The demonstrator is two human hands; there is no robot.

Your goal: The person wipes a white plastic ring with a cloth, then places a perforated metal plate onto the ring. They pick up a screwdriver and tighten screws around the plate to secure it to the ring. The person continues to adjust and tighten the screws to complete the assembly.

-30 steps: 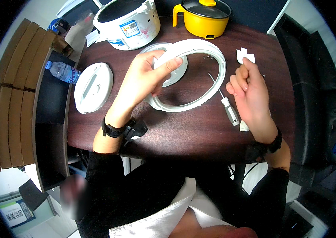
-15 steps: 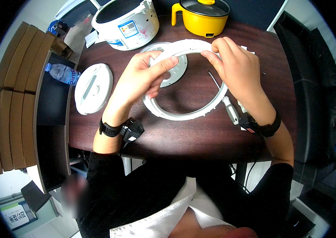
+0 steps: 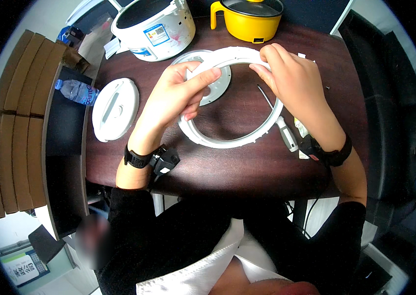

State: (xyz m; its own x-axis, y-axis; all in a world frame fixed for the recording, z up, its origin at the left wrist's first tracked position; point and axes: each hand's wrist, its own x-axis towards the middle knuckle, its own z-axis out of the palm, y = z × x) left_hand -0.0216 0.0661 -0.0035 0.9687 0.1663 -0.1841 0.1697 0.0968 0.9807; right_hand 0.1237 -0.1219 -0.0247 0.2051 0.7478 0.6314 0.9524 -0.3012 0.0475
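Note:
Both hands hold a white plastic ring [image 3: 232, 142] above the dark wooden table [image 3: 208, 172]. On its upper left, my left hand [image 3: 181, 91] is closed, thumb laid along the rim. My right hand [image 3: 286, 73] pinches the upper right of the ring between thumb and bent fingers. Partly covered by the ring and my left hand, a round pale disc [image 3: 221, 86] with small holes lies behind them. A screwdriver [image 3: 287, 135] with a grey-and-white handle rests beneath the ring's right side, its shaft showing through the opening.
At the back left stands a white rice cooker body [image 3: 176, 37], with a yellow pot [image 3: 249, 27] to its right. An oval white lid [image 3: 115, 110] lies at the left. Beyond it is a water bottle [image 3: 76, 92]; cardboard boxes [image 3: 16, 162] are stacked farther left.
The ring and both hands have hardly moved. My right wrist has shifted slightly right, so more of the screwdriver handle shows.

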